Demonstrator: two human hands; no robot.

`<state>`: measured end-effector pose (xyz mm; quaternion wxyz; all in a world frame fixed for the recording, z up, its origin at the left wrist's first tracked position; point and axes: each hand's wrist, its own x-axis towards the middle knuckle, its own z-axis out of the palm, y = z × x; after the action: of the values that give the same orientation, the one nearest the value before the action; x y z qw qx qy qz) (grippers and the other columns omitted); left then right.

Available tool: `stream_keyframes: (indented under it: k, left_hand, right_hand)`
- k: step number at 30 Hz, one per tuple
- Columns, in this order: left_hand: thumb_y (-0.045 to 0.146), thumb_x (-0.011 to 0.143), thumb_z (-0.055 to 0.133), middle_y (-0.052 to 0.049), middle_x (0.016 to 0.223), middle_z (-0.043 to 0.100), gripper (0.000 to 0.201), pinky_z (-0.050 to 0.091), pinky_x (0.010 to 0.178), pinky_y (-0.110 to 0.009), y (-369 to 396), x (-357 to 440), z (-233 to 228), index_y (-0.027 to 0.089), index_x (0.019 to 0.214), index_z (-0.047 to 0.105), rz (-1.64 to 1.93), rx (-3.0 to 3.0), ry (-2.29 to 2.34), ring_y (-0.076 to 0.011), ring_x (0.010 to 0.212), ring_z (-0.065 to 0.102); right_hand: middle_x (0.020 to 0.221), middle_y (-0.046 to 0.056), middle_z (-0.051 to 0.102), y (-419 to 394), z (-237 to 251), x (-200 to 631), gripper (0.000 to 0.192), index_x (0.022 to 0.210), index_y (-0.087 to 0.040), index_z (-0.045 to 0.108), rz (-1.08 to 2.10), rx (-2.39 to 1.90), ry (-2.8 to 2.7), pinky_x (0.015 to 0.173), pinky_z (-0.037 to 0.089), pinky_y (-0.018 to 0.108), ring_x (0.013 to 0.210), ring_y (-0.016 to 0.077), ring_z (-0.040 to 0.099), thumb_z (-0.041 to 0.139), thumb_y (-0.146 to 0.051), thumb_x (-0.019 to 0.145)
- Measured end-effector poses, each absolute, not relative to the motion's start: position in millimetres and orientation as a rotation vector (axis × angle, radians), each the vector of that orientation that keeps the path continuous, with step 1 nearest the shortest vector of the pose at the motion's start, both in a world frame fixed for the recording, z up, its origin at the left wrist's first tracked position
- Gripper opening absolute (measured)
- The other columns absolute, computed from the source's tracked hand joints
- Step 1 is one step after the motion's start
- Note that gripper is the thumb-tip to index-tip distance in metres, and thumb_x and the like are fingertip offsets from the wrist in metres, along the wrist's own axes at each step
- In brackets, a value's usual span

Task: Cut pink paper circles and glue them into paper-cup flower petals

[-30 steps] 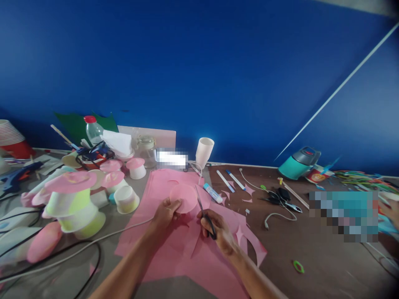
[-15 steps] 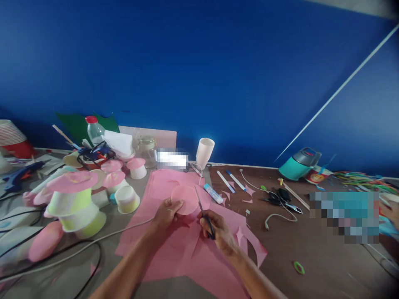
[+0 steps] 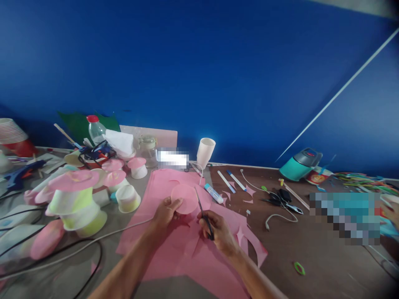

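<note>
My left hand [image 3: 166,212] pinches a round pink paper disc [image 3: 184,198] by its lower left edge, just above a large pink paper sheet [image 3: 187,253]. My right hand [image 3: 216,230] grips black-handled scissors [image 3: 202,211], whose blades point up along the disc's right edge. Pink offcuts [image 3: 246,238] lie on the sheet to the right of my right hand.
White and yellow cups with pink tops [image 3: 77,199] crowd the left, with cables [image 3: 62,257] in front. A white cup [image 3: 205,152], a glue stick [image 3: 213,193], pens [image 3: 230,181], another pair of scissors [image 3: 282,200] and a teal jug [image 3: 299,164] lie behind and right.
</note>
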<state>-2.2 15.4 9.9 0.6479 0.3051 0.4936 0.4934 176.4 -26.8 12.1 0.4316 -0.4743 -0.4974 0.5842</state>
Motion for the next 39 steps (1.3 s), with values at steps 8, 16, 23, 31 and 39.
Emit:
stream_keyframes:
  k: [8,16,23,31,39]
  left_hand:
    - [0.044,0.064,0.079,0.01,0.039,0.041,0.037,0.029,0.036,-0.018,14,-1,17,0.02,0.062,0.05,1.133,0.637,1.092,-0.005,0.032,0.033]
    - [0.042,0.058,0.082,0.004,0.053,0.059,0.038,0.039,0.042,-0.022,13,-1,31,0.016,0.072,0.059,1.167,0.635,1.033,-0.0102,0.042,0.052]
    - [0.04,0.056,0.083,0.007,0.046,0.051,0.038,0.029,0.037,-0.018,16,-4,30,0.017,0.063,0.054,1.204,0.644,1.054,-0.0053,0.037,0.041]
    - [0.039,0.063,0.079,0.008,0.047,0.051,0.032,0.034,0.039,-0.02,9,0,34,0.018,0.071,0.057,1.152,0.624,1.018,-0.0062,0.036,0.04]
    - [0.037,0.059,0.081,0.009,0.036,0.041,0.034,0.018,0.036,-0.019,14,1,21,0.018,0.056,0.053,1.113,0.642,1.028,-0.0033,0.033,0.029]
  right_hand:
    - [0.051,-0.007,0.045,-27,14,174,0.041,0.081,-0.017,0.063,1.462,-1.188,-1.229,0.042,0.034,0.022,0.043,0.0084,0.041,0.075,-0.056,0.071]
    - [0.05,-0.008,0.045,-27,8,175,0.037,0.081,-0.016,0.061,1.465,-1.171,-1.261,0.044,0.032,0.021,0.044,0.0072,0.039,0.075,-0.05,0.074]
    - [0.05,-0.008,0.043,-28,16,174,0.04,0.081,-0.016,0.061,1.504,-1.182,-1.21,0.044,0.029,0.022,0.044,0.0075,0.037,0.076,-0.052,0.071]
    - [0.049,-0.006,0.047,-27,25,179,0.05,0.084,-0.017,0.061,1.49,-1.181,-1.226,0.047,0.03,0.024,0.046,0.0096,0.041,0.072,-0.063,0.068]
    - [0.049,-0.006,0.046,-27,25,178,0.055,0.079,-0.017,0.058,1.493,-1.172,-1.242,0.047,0.029,0.024,0.045,0.0089,0.04,0.073,-0.069,0.065]
